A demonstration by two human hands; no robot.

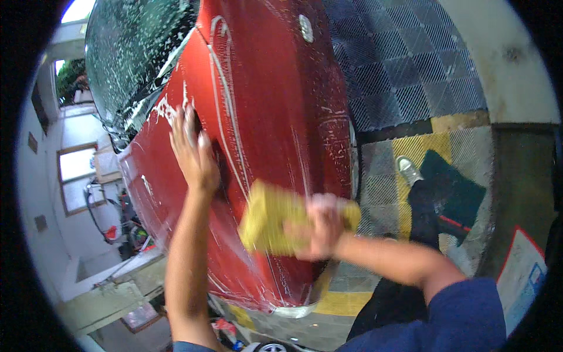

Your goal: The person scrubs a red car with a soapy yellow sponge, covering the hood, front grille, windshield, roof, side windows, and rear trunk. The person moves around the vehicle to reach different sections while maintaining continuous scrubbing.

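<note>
A red car body (272, 110) fills the middle of the view, wet and streaked with white soap foam. My right hand (323, 226) is shut on a large yellow sponge (272, 218), blurred, over the near part of the red panels. Whether the sponge presses on the paint cannot be made out. My left hand (193, 149) holds nothing; its fingers extend over the hood, palm down, close to a patch of foam (165, 110) below the windshield. Foam spots cover the windshield (136, 53) at the upper left.
Grey and yellow grated floor tiles (382, 171) run along the car's right side. A shoe (409, 170) stands there beside a dark green mat (457, 189). A pale wall (506, 57) borders the right. Windows and a coiled hose (94, 215) are at the left.
</note>
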